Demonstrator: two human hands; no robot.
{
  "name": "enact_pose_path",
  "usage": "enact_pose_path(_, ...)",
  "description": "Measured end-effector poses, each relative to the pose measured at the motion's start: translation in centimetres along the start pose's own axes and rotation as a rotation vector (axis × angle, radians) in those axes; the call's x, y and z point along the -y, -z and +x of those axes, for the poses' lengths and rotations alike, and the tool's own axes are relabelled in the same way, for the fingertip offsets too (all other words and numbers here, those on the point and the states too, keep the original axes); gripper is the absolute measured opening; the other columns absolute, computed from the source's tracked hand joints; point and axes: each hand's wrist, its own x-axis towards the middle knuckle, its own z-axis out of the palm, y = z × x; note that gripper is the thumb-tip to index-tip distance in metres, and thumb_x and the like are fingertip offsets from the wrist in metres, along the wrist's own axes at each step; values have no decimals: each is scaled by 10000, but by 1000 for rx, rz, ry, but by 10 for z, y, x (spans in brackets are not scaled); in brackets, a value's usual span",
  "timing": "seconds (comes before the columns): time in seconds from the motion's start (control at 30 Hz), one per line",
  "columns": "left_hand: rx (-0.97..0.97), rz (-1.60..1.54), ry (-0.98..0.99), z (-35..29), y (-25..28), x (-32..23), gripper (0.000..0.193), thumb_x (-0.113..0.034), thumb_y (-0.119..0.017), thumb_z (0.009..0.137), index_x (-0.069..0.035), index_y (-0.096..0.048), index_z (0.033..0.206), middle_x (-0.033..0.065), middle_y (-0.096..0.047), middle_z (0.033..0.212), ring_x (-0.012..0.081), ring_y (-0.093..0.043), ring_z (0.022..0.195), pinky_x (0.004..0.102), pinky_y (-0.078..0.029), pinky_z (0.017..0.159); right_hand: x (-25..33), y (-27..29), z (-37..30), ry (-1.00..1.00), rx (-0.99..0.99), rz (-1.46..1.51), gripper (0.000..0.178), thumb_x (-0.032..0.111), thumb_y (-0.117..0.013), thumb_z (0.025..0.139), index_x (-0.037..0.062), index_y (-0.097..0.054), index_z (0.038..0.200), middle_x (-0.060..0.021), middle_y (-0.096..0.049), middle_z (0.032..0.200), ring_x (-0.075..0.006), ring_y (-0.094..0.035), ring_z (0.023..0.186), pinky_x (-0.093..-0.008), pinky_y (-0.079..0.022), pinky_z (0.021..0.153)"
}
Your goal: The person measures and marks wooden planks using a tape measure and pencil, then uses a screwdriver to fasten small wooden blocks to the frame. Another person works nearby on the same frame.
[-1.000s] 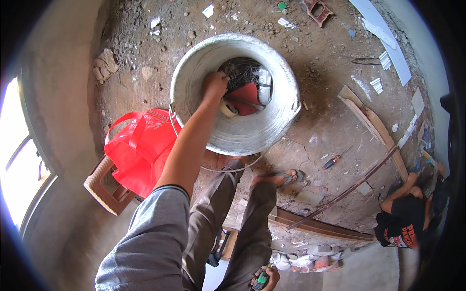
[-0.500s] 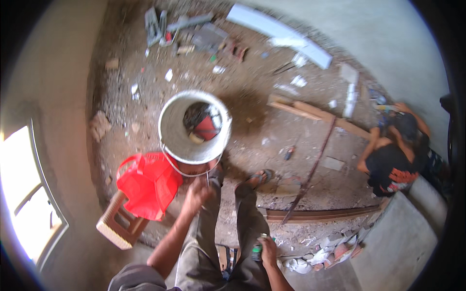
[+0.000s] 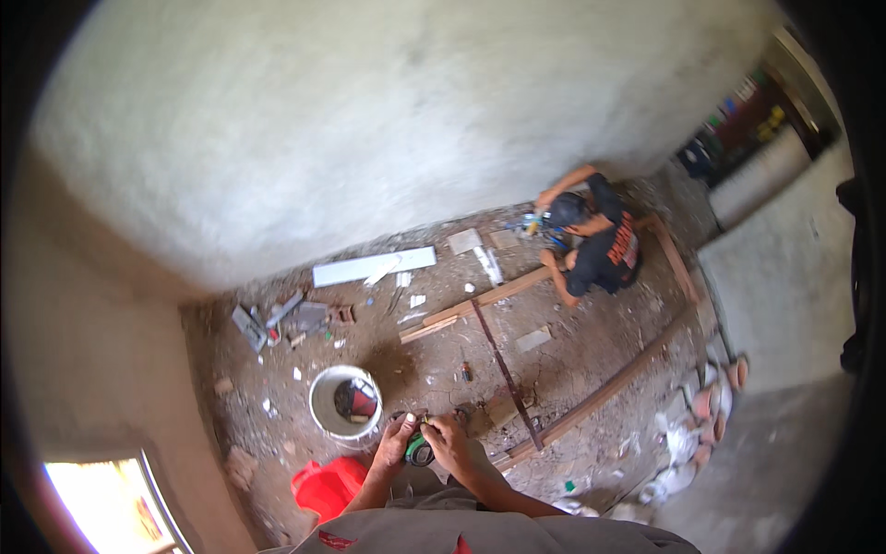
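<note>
My left hand (image 3: 395,442) and my right hand (image 3: 448,441) are together low in the middle of the head view. A green and black tape measure (image 3: 418,451) sits between them. The left fingers close round its side, and the right fingers pinch near its top, where a small yellowish bit shows. Fine detail there is too small to make out. Just beyond my left hand stands a white bucket (image 3: 318,406) with dark items and a red piece inside. A red bag (image 3: 325,487) lies beside my left forearm.
At the right, another person (image 3: 604,245) in a dark shirt bends over a timber frame (image 3: 591,402) on the dirt floor. A dark bar (image 3: 498,355) crosses it. A screwdriver (image 3: 466,371), a white board (image 3: 374,267) and metal tools (image 3: 249,325) lie about. White sacks (image 3: 683,439) line the right.
My view has tilted up toward the far wall. My left hand has left the bucket's handle area and come to my right hand, which has brought the tape measure up in front of me.
</note>
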Motion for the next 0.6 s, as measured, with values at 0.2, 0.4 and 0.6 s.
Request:
enact_pose_path(0.2,410,211,79,-1,-36,-55,508,-244,-683,1021,1,-560,1449,63,-653,1313,158,-602,1197,299,-457,1040,-14,27,-17,-317,-109,123,131,115,-741,902,9,-719,976,-132,-640,934,-265,-661,805,-389,-516,745)
enact_pose_path(0.4,612,435,352,11,-48,-63,489,-232,-726,990,38,-597,1377,73,-681,1219,132,-641,1076,286,-507,949,15,39,-64,-195,-450,181,142,119,-755,901,9,-716,981,-75,-646,946,-171,-644,816,-315,-513,763)
enact_pose_path(0.6,779,728,521,21,-88,-44,330,-259,-658,1023,26,-695,1185,58,-729,999,117,-686,889,280,-553,821,22,91,-88,-417,-740,479,159,133,-744,919,5,-704,1005,3,-611,864,-91,-571,803,-272,-462,738)
